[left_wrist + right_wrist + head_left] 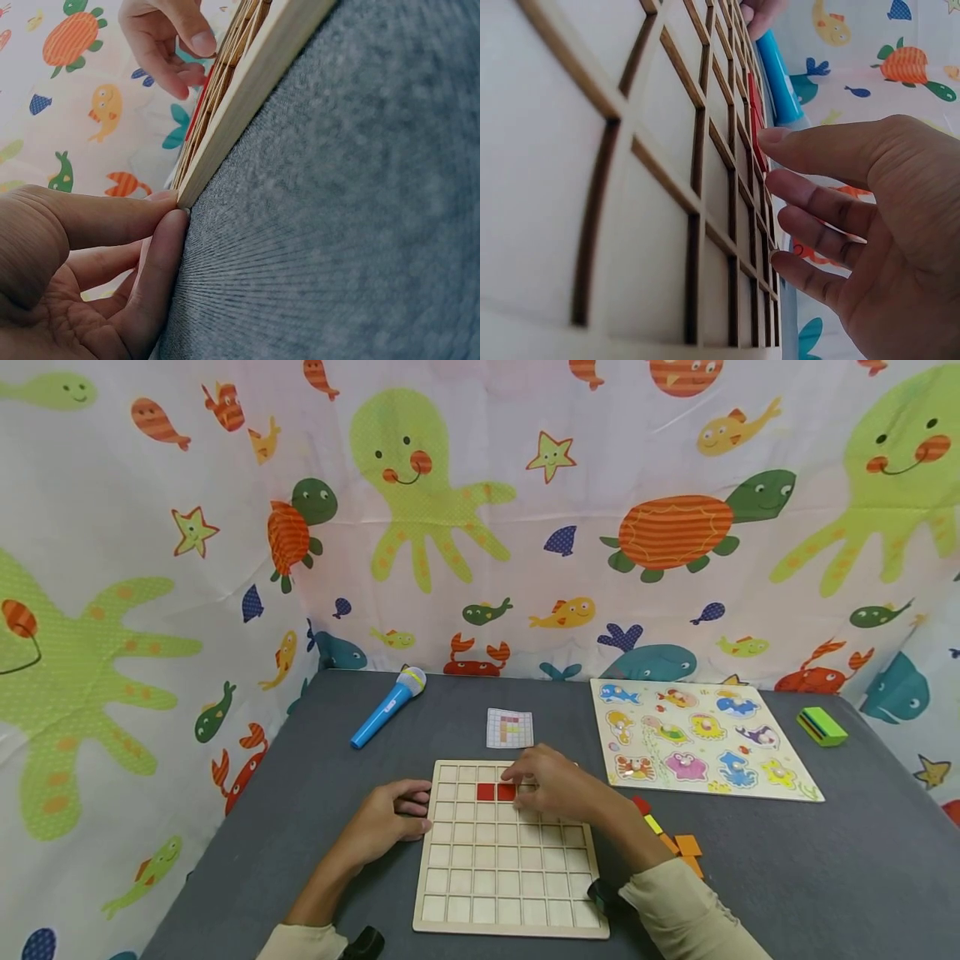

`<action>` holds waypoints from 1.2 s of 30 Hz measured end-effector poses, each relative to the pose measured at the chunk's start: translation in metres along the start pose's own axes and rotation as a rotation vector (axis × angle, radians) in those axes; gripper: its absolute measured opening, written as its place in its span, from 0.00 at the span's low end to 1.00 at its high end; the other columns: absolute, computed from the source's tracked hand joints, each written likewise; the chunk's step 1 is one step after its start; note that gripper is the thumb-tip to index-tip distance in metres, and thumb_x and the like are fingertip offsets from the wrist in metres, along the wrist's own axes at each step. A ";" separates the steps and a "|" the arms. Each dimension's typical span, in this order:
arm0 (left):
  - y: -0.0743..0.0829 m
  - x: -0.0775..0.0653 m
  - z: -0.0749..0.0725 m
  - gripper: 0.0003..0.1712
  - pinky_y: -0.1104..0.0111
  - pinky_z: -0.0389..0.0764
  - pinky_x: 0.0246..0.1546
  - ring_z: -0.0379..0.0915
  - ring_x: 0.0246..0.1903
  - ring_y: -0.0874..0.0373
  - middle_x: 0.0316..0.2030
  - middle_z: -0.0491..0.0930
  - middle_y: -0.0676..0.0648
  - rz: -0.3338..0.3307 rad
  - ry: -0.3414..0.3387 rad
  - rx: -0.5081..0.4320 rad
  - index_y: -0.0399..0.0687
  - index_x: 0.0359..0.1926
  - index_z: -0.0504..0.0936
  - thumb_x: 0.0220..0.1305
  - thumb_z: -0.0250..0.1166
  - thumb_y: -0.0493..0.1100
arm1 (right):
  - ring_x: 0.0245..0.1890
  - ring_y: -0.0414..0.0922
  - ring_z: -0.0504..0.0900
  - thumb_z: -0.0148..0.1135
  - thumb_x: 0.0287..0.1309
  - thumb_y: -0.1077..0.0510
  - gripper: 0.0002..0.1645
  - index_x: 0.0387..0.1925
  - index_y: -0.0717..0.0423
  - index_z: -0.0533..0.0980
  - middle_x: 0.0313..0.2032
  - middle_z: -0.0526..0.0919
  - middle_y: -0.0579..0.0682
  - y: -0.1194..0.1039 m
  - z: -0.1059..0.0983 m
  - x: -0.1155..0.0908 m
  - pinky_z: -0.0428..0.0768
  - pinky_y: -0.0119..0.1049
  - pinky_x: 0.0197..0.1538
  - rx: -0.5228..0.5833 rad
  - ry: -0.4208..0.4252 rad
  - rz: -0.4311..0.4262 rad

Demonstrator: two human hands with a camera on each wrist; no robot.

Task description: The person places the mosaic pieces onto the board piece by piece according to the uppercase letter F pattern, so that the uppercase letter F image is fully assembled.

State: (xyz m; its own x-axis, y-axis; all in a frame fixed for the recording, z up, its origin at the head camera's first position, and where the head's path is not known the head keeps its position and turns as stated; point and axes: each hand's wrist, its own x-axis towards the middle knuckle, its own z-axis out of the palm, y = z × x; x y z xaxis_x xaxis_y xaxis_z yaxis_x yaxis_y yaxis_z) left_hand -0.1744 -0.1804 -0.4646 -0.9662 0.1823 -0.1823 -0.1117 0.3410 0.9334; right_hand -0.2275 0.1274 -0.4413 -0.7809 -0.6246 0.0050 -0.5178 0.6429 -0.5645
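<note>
A wooden grid board (483,858) lies flat on the table, with two red square tiles (486,792) side by side in its second row from the far edge. My left hand (386,818) is at the board's left edge; in the left wrist view its thumb and a finger pinch the wooden rim (225,124). Over the far part of the grid, my right hand (558,787) touches the right-hand red tile (758,139) with the thumb tip. The other fingers of that hand are loosely bent and grip nothing visible.
Behind the board lies a small printed grid card (510,728). A blue toy microphone (387,708) is at the back left. Right of it all are a sea-animal peg puzzle (705,739) and a green block (822,727). Loose orange tiles (687,845) lie beside my right forearm.
</note>
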 end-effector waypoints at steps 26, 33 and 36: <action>-0.001 0.001 0.003 0.33 0.62 0.91 0.41 0.81 0.50 0.51 0.54 0.81 0.39 0.006 0.020 0.017 0.36 0.67 0.79 0.60 0.75 0.28 | 0.51 0.48 0.76 0.71 0.68 0.54 0.21 0.60 0.51 0.85 0.50 0.83 0.46 0.025 -0.026 -0.054 0.80 0.47 0.53 -0.004 0.041 0.122; -0.002 0.001 0.003 0.33 0.61 0.91 0.41 0.81 0.50 0.51 0.54 0.81 0.40 0.005 0.030 0.022 0.36 0.67 0.80 0.59 0.75 0.28 | 0.57 0.53 0.78 0.73 0.67 0.53 0.21 0.59 0.51 0.85 0.50 0.84 0.46 0.039 -0.033 -0.071 0.75 0.64 0.68 -0.006 0.082 0.137; -0.002 0.001 0.003 0.33 0.62 0.91 0.41 0.81 0.50 0.51 0.54 0.81 0.40 0.004 0.028 0.019 0.36 0.67 0.80 0.59 0.75 0.28 | 0.58 0.54 0.79 0.74 0.66 0.54 0.21 0.59 0.52 0.85 0.51 0.85 0.46 0.044 -0.038 -0.079 0.76 0.65 0.68 -0.008 0.093 0.135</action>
State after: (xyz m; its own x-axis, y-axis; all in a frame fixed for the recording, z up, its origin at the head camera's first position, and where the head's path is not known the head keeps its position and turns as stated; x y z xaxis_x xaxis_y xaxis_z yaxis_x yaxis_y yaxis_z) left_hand -0.1747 -0.1786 -0.4676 -0.9729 0.1575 -0.1694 -0.1036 0.3581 0.9279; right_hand -0.2018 0.2217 -0.4353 -0.8723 -0.4889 0.0061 -0.4086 0.7221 -0.5583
